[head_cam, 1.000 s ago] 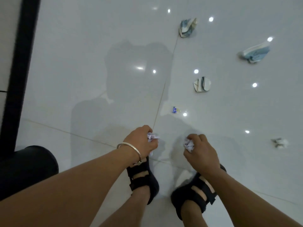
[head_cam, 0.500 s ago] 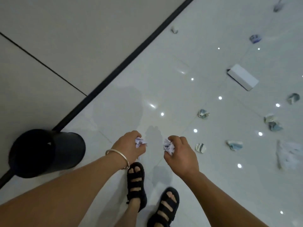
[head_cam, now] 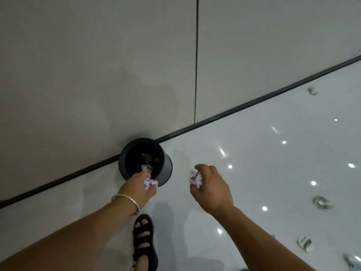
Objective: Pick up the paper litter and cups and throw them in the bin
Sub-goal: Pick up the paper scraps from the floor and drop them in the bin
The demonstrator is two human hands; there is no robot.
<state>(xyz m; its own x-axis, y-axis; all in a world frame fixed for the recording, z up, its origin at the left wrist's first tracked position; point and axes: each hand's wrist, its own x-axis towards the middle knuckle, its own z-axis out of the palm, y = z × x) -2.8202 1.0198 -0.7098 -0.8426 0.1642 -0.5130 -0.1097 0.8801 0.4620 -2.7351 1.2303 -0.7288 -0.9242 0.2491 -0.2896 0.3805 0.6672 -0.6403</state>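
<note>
Kept clenched round a crumpled white paper wad [head_cam: 150,182] in the left hand [head_cam: 137,189], silver bangle [head_cam: 125,195] at the wrist, right at the near rim of the round black bin [head_cam: 167,169]. Likely carried there for a straight drop. Pinched a second white paper wad [head_cam: 195,178] in the right hand [head_cam: 213,190], just beside the bin, short of its mouth. Flattened paper cups [head_cam: 320,202] well apart on the glossy white floor [head_cam: 254,173], not yet gathered.

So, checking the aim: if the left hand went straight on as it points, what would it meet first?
Likely the black bin: the left hand, gripping crumpled paper, points at its open mouth. Height above the rim is unclear.
</note>
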